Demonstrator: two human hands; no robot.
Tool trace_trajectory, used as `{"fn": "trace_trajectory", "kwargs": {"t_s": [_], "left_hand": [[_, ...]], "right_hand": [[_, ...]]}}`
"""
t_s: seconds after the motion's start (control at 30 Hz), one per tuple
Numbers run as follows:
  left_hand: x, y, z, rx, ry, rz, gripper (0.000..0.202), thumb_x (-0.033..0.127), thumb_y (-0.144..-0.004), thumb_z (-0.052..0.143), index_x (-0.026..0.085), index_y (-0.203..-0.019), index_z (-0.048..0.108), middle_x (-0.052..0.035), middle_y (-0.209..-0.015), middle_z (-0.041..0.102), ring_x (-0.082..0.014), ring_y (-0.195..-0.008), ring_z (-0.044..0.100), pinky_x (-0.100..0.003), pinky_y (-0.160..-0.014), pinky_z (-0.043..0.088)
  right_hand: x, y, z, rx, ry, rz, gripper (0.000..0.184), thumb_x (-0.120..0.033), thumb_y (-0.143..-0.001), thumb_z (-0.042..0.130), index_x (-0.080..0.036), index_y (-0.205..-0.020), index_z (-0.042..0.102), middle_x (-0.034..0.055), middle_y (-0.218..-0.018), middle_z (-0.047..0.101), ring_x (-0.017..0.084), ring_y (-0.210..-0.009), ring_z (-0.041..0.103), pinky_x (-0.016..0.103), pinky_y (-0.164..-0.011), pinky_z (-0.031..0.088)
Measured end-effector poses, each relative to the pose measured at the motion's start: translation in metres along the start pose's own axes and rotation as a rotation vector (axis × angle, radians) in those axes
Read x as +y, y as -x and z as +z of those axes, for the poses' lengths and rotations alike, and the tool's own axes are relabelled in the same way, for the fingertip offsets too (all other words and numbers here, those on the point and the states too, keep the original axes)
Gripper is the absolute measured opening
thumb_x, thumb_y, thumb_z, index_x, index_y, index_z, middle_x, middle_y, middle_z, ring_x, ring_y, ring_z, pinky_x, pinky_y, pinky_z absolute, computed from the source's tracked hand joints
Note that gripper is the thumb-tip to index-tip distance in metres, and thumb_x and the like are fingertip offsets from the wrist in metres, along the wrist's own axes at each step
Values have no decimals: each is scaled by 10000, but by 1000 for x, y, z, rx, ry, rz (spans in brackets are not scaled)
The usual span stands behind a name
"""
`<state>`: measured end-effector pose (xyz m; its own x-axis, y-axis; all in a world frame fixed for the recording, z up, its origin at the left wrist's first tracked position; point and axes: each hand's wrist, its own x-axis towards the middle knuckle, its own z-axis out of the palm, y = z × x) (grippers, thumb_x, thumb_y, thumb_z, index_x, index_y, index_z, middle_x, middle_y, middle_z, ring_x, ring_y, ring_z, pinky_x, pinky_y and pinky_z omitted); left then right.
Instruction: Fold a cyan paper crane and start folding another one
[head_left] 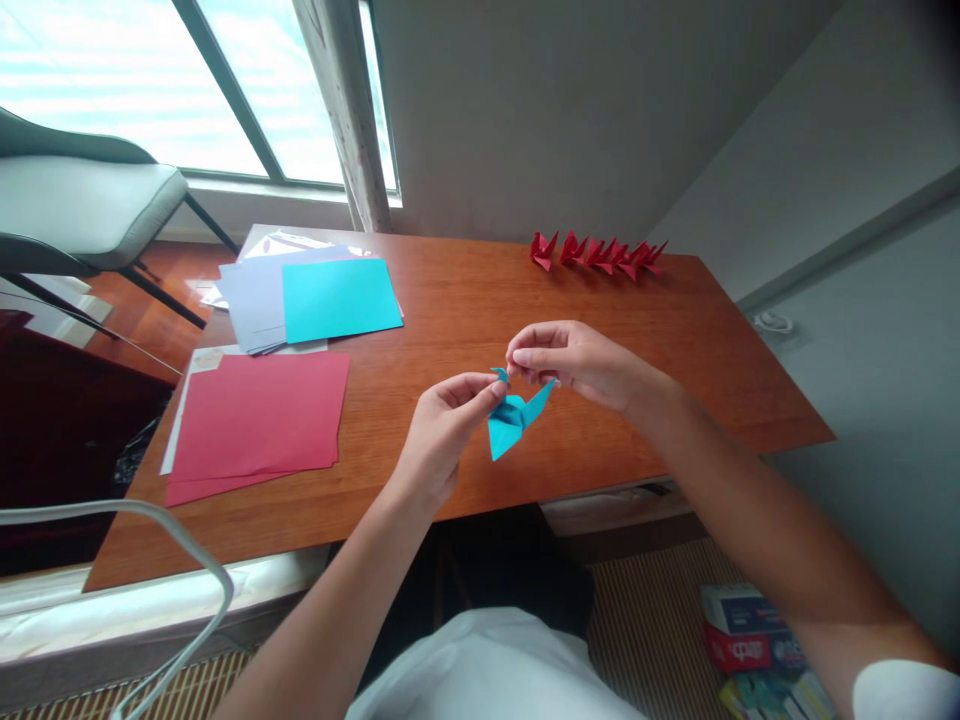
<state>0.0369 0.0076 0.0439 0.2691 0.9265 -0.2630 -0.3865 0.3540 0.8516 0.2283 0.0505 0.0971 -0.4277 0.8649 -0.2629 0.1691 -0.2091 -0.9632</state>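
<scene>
A blue origami crane (pixel 507 425) hangs just above the table, its wings spread and its small head bent. My left hand (pixel 450 425) is closed, pinching the crane between thumb and index finger close to the head. My right hand (pixel 574 362) hovers right beside it, thumb and index finger drawn together near the crane's head. Whether anything lies between those fingertips is hidden. One pointed end of the crane reaches up to the lower fingers of the right hand; I cannot tell if they grip it.
Several red origami cranes (pixel 600 255) stand in a row at the wooden table's (pixel 450 330) back right. Blue sheets (pixel 341 300) lie over pale papers (pixel 255 300) at back left, red sheets (pixel 259 415) nearer. A white cable (pixel 187 545) loops at lower left; a chair (pixel 82 200) stands beyond.
</scene>
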Motion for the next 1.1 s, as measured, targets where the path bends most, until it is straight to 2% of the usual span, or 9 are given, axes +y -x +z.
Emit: {"fn": "trace_trajectory", "kwargs": {"t_s": [0.1, 0.23, 0.4, 0.6, 0.83, 0.93, 1.1], "left_hand": [[-4, -4, -1, 39, -6, 8, 280, 372, -715, 878, 151, -864, 789, -36, -815, 749, -128, -718, 644, -240, -699, 477], [-4, -3, 0, 28, -28, 4, 278, 374, -718, 876, 148, -851, 785, -40, -803, 749, -132, -711, 644, -244, -697, 481], [0, 2, 2, -35, -76, -3, 282, 386, -728, 868, 144, -840, 776, -38, -770, 730, -133, -687, 630, -244, -674, 488], [3, 5, 0, -116, -154, -50, 296, 401, -716, 869, 146, -823, 763, -49, -795, 729, -155, -726, 640, -256, -694, 488], [4, 5, -3, -192, -228, -71, 314, 424, -760, 836, 131, -822, 738, -41, -803, 685, -139, -752, 600, -237, -697, 448], [4, 5, -4, -218, -197, -89, 306, 415, -764, 834, 132, -826, 735, -31, -797, 671, -127, -745, 583, -229, -697, 438], [5, 5, -5, -213, -114, -134, 277, 391, -773, 832, 143, -826, 719, -8, -765, 639, -107, -711, 565, -211, -666, 423]], "right_hand": [[5, -3, -4, -9, -29, 34, 204, -353, -790, 751, -169, -870, 716, 35, -856, 723, 119, -735, 589, 209, -538, 354], [3, -3, -8, -51, 78, 6, 231, -388, -822, 731, -172, -902, 736, 27, -873, 718, 115, -736, 588, 216, -571, 382], [-6, 0, -11, -151, 213, 32, 297, -438, -825, 741, -187, -983, 755, 22, -884, 714, 144, -798, 611, 245, -671, 463], [-8, 3, -14, -239, 280, 51, 229, -388, -811, 748, -180, -903, 741, -9, -810, 692, 123, -721, 563, 239, -634, 416], [-6, 5, -14, -319, 318, 37, 241, -372, -828, 741, -167, -954, 737, 15, -863, 692, 151, -796, 590, 255, -690, 440], [-7, 5, -13, -309, 309, 32, 236, -370, -816, 746, -163, -929, 730, 15, -844, 686, 146, -769, 584, 251, -671, 436], [-11, 7, -5, -215, 305, 23, 194, -336, -795, 748, -160, -862, 703, 4, -788, 673, 132, -712, 573, 244, -628, 423]]}}
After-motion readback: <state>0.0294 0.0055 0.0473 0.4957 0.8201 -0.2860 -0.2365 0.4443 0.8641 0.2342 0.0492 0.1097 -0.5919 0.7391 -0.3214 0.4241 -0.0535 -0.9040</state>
